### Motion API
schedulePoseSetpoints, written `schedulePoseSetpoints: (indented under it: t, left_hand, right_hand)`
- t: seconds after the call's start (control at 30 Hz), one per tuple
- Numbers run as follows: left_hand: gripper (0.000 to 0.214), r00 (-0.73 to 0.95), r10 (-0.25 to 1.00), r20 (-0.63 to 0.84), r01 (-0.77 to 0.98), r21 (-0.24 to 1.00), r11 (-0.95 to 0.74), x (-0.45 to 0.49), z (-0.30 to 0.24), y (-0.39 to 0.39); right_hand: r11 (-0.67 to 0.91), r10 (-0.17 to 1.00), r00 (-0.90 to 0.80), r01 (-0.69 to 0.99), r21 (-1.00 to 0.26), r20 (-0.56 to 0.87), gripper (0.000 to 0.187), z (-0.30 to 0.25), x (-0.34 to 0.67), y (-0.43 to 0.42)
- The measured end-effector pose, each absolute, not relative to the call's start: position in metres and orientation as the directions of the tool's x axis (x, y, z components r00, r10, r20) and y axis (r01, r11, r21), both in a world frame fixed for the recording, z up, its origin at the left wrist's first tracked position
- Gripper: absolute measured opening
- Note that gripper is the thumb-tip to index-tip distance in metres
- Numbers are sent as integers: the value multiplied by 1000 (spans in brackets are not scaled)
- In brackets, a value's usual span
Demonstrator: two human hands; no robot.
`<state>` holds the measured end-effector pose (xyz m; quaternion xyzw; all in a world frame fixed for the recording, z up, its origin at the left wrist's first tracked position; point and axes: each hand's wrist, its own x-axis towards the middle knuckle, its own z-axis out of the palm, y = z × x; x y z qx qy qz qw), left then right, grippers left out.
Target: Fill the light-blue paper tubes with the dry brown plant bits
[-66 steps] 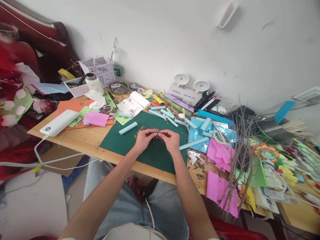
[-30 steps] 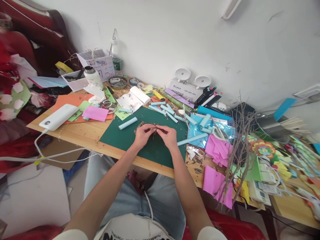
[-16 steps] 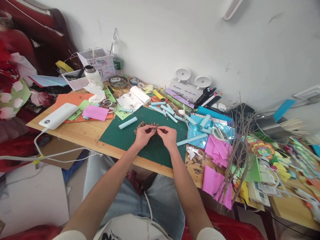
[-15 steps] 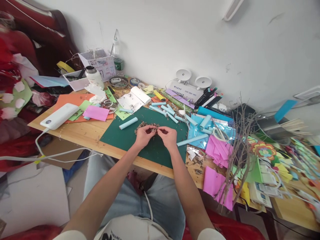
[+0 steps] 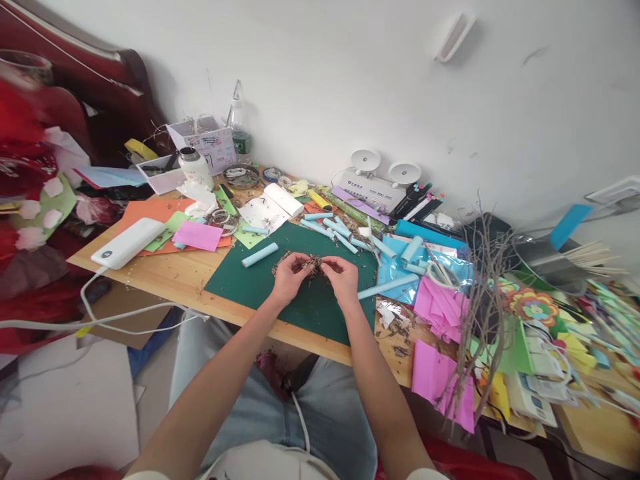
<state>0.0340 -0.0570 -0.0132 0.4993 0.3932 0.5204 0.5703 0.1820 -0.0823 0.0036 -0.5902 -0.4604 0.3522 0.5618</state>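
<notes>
Working with bare hands over a green cutting mat [image 5: 240,285] on a cluttered wooden bench [image 5: 165,280]. Holding the left hand [image 5: 291,280] half curled, thumb drawn near the fingertips, against a loose heap of dry brown plant scraps [image 5: 315,269] on the mat. Holding the right hand [image 5: 343,279] likewise, just across from the left, with scraps showing in between. Too small to tell whether either pinch has hold of a piece.

Likely to handle as very light, dry and brittle, apt to crumble under a hard squeeze or scatter. Best taken in small pinches from the top, or scooped gently from the sides. Lying nearby: left of the heap, a pale blue paper tube [image 5: 260,255]; farther right, scissors [image 5: 443,275] and bare twigs [image 5: 484,300].
</notes>
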Motion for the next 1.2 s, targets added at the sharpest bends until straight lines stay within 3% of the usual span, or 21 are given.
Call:
schedulePoseSetpoints:
  t: [0.13, 0.37, 0.7, 0.77, 0.9, 1.0, 1.1, 1.2]
  left_hand:
    - [27, 155, 985, 75, -160, 986, -50, 34, -12, -58]
    - [29, 215, 976, 40, -179, 984, 0, 32, -4, -60]
    - [19, 195, 979, 66, -103, 994, -46, 34, -4, -61]
    - [19, 190, 980, 65, -111, 993, -44, 34, -4, -61]
    - [22, 175, 984, 43, -164, 986, -14, 33, -2, -61]
    - [25, 157, 987, 34, -188, 982, -4, 34, -2, -61]
    - [28, 139, 990, 26, -198, 980, 2, 34, -3, -61]
    - [28, 138, 990, 32, -193, 981, -5, 34, -5, -60]
  right_hand:
    - [154, 948, 221, 316, -936, 231, 21, 9, 185, -86]
    - [62, 978, 186, 176, -983, 95, 22, 8, 179, -87]
    - [80, 966, 194, 397, -914, 169, 17, 13, 177, -91]
    - [56, 966, 222, 328, -943, 135, 16, 12, 173, -90]
    - [-25, 962, 274, 35, -999, -15, 19, 6, 170, -83]
    - [-16, 927, 374, -27, -1000, -25, 22, 4, 176, -79]
    - [21, 902, 425, 116, -993, 69, 22, 7, 186, -81]
    - [68, 926, 332, 327, -943, 182, 21, 12, 190, -85]
